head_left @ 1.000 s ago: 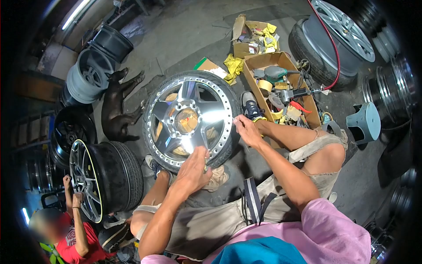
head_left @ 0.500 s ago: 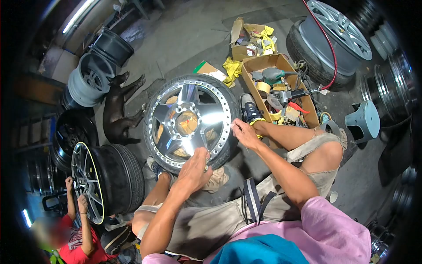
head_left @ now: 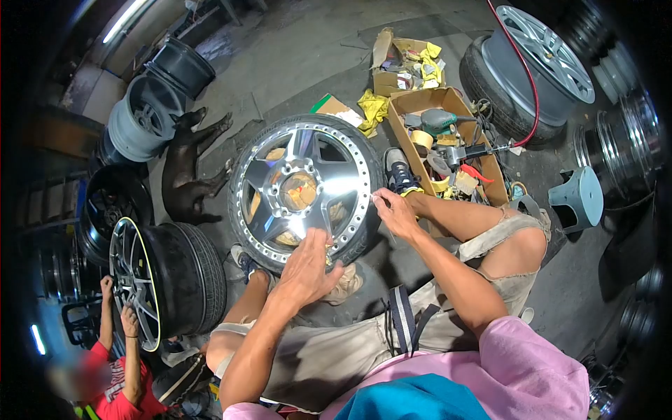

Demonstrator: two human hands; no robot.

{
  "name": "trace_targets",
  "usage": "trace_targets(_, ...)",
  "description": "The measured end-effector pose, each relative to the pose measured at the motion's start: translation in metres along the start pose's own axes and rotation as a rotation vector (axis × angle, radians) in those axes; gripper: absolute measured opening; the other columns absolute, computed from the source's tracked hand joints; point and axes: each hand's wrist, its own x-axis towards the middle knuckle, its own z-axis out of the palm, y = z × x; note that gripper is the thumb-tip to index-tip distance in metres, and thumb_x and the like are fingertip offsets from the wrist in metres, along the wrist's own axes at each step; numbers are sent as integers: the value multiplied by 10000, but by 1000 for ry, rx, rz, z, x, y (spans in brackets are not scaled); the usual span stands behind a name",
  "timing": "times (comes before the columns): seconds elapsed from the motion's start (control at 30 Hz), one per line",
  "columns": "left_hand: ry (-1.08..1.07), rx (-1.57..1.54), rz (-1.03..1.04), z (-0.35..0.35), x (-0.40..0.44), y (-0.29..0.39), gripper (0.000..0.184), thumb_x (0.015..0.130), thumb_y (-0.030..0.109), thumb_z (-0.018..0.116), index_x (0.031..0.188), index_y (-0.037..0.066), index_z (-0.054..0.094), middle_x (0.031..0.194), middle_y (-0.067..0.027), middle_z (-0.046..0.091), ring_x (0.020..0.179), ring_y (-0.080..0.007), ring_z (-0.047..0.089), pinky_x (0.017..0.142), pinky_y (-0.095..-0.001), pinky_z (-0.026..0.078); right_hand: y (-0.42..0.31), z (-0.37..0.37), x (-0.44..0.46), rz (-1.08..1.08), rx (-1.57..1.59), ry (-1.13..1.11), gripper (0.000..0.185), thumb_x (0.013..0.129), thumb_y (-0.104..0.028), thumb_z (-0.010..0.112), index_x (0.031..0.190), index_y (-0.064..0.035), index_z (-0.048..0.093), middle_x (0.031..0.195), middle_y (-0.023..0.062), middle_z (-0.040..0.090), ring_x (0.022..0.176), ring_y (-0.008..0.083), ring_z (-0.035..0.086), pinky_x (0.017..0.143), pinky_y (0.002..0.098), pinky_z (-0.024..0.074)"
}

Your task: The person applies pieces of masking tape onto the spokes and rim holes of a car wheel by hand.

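at left stands a spoked wheel (head_left: 176, 280) with a grooved rubber tyre (head_left: 203, 280). centrally, a mirror-polished five-spoke alloy wheel (head_left: 334, 186) lies face-up, rim ringed with small round holes. the left hand (head_left: 304, 271) extends over its near edge, grip hidden; at its right edge, the right hand (head_left: 396, 213) pinches closed, contents too small to tell. rightward, an open cardboard box (head_left: 411, 155).

The nearest rim (head_left: 343, 186) is smooth, mirror-bright metal, its tyre (head_left: 376, 164) matt rubber. The large box (head_left: 498, 183) is dull cardboard; the sander (head_left: 437, 120) in it looks plastic. The stool (head_left: 591, 192) is smooth plastic, the hose (head_left: 536, 94) slightly glossy. The yellow rag (head_left: 373, 108) is crumpled cloth, the shorts (head_left: 315, 357) matt, frayed fabric, the floor (head_left: 301, 52) dull, concrete-like.
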Motion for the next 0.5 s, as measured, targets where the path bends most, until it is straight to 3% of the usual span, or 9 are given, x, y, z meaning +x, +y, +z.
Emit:
trace_targets(0.43, 7, 21, 39, 5, 4, 2, 450, 859, 122, 720, 1185, 8, 431, 1088, -253, 569, 1035, -469, 589, 867, -510, 475, -9, -10, 1, 43, -40, -74, 288, 993, -319, 581, 1073, -80, 720, 878, 185, 719, 791, 371, 689, 780, 463, 528)
trace_targets(0.5, -6, 19, 47, 7, 7, 1, 447, 859, 121, 716, 1188, 12, 433, 1091, -256, 572, 1031, -471, 590, 871, -512, 473, -5, -10, 2, -38, -2, -80, 279, 1000, -301, 586, 1070, -66, 719, 810, 157, 713, 733, 308, 689, 729, 429, 533)
